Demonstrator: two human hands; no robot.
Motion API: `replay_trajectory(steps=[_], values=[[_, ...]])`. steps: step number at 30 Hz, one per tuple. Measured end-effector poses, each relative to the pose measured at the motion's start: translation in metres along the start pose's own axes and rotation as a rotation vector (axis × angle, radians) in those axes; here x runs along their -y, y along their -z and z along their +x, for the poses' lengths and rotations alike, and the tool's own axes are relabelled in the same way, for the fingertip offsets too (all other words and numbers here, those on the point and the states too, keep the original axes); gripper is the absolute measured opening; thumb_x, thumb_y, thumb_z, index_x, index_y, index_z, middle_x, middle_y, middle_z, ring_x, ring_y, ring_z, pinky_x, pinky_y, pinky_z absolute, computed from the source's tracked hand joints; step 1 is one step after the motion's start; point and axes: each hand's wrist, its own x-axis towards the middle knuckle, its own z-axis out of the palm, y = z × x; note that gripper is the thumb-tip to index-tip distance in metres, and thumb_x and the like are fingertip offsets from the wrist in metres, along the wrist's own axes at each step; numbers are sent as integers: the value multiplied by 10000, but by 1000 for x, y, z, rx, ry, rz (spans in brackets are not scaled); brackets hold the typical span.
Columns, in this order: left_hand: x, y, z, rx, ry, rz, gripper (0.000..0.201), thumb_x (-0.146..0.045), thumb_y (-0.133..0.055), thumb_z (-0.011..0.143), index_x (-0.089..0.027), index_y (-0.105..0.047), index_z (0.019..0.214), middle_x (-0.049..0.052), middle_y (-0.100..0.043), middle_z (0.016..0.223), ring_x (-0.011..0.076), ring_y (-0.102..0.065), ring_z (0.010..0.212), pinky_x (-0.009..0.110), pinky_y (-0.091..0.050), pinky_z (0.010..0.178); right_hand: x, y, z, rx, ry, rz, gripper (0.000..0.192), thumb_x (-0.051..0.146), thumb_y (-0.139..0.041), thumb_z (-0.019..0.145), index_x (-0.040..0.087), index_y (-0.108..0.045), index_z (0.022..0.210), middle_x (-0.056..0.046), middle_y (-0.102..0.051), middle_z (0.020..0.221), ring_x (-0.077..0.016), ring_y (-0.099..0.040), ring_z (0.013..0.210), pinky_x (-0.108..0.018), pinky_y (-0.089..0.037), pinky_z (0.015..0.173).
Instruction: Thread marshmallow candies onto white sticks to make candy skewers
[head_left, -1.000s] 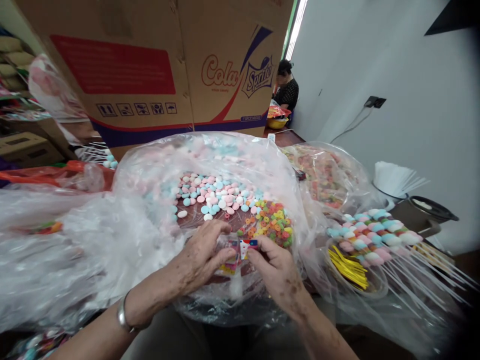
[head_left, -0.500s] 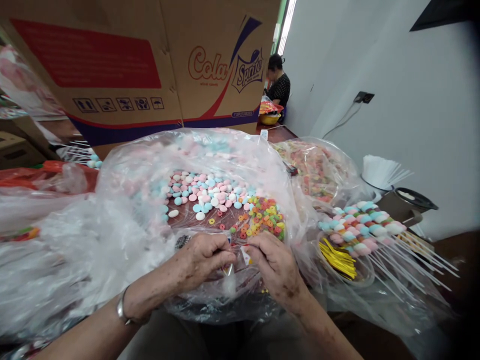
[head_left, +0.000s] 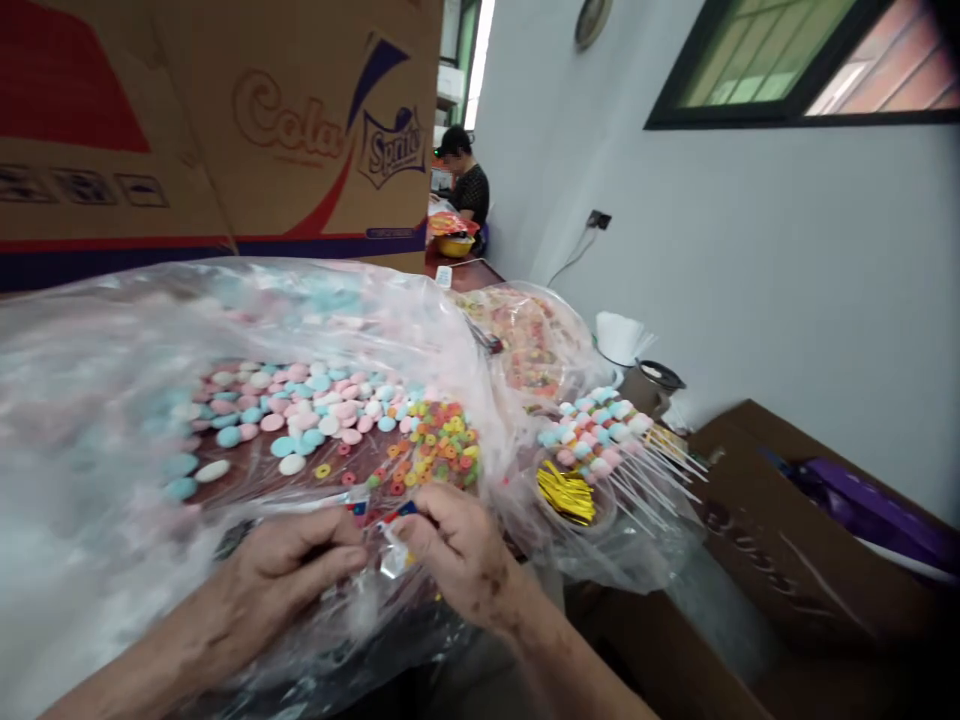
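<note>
Head view — small clear wrapper, red-blue print

Ahead of us the big cardboard box walls off the far side, and the clear plastic bag billows up on our left, closing that way. To the right, skewered marshmallows and their sticks jut outward, with an open brown carton beyond. Only the narrow gap near our lap stays passable.
</note>
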Motion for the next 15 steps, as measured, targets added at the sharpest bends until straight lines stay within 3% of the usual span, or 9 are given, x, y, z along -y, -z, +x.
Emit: replay_trajectory(steps=[3, 7, 9, 11, 13, 14, 15], values=[[3, 0, 0, 59, -11, 29, 333, -409, -530, 955, -224, -653, 708, -24, -607, 652, 147, -548, 605, 199, -437, 534, 2, 3, -1, 2, 15, 7, 313, 329, -495, 957, 225, -383, 684, 41, -446, 685, -115, -455, 664, -233, -336, 619], [0, -3, -1, 53, -174, 100, 358, -359, -462, 992, -252, -679, 727, -20, -638, 620, 145, -583, 565, 179, -475, 538, 3, 2, -6, -142, 104, -125, 403, 303, -444, 988, 229, -296, 620, 52, -376, 593, -109, -402, 574, -245, -311, 570], [0, -5, -1, 26, -236, 119, 349, -350, -464, 995, -263, -691, 744, -24, -663, 630, 140, -605, 578, 162, -491, 571, 1, 7, -10, -183, 128, -192, 404, 301, -413, 1005, 224, -376, 610, 43, -435, 584, -112, -447, 560, -238, -350, 565], [2, -7, -2, 1, -242, 108, 334, -376, -486, 988, -269, -699, 753, -28, -682, 637, 136, -617, 579, 155, -490, 573, -7, 24, -14, -233, 106, -263, 363, 291, -391, 1016, 211, -538, 693, 13, -561, 647, -126, -535, 608, -233, -412, 593], [2, -8, -4, -36, -174, 80, 314, -408, -523, 964, -272, -712, 754, -27, -698, 645, 140, -632, 588, 161, -486, 571, -22, 55, -21, -323, 28, -399, 293, 278, -405, 1013, 190, -638, 859, -29, -665, 766, -152, -600, 698, -245, -458, 643], [2, -9, -6, -57, -122, 66, 303, -418, -542, 948, -274, -720, 749, -27, -705, 650, 143, -640, 597, 168, -484, 577, -32, 74, -25, -400, -33, -680, 295, 294, -390, 1012, 207, -646, 892, -23, -685, 790, -156, -616, 720, -245, -475, 665], [2, -9, -7, -75, -70, 55, 292, -424, -560, 931, -277, -727, 742, -26, -711, 652, 148, -647, 604, 176, -481, 582, -43, 96, -30, -446, -90, -793, 277, 297, -407, 1003, 196, -659, 951, -50, -707, 848, -183, -629, 772, -272, -484, 701]])
